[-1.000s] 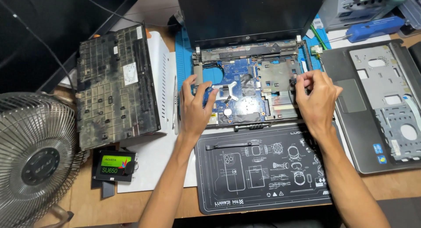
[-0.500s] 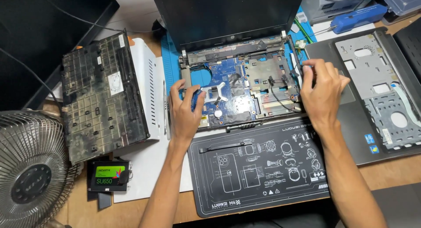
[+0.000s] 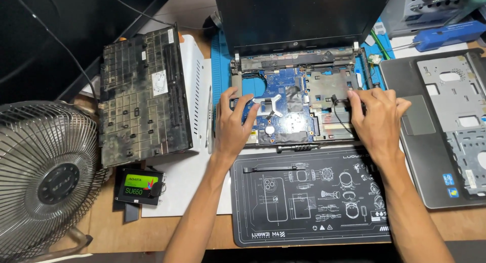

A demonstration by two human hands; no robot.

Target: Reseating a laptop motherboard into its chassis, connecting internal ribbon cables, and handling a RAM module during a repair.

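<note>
The opened laptop base (image 3: 298, 103) lay at the middle of the desk (image 3: 101, 227), its top cover off and the blue motherboard (image 3: 283, 116) bare, with the dark screen (image 3: 304, 15) tilted back behind it. The left hand (image 3: 234, 122) rested on the left edge of the board, fingers (image 3: 248, 105) spread and curled down onto it beside the X-shaped metal heatsink bracket (image 3: 273, 105), gripping nothing that could be made out. The right hand (image 3: 377, 116) pressed flat on the right part of the base, its fingers loosely bent over the frame next to a thin black cable (image 3: 338, 113); whether they pinched anything could not be told. By the look of it, the step in hand was working the board or base frame loose, and the next move would call for an even lift from both sides with the cable kept free. Just in front lay a black repair mat (image 3: 309, 197) printed with white diagrams, touching the base. To the left sat the removed bottom cover (image 3: 144, 96), dusty and ribbed, over white paper, with a solid-state drive (image 3: 139, 186) below it and a wire-guard fan (image 3: 45, 177) at the edge. To the right rested the grey palmrest panel (image 3: 445, 131), close to the right wrist, and a blue-handled tool (image 3: 445, 34) further back
</note>
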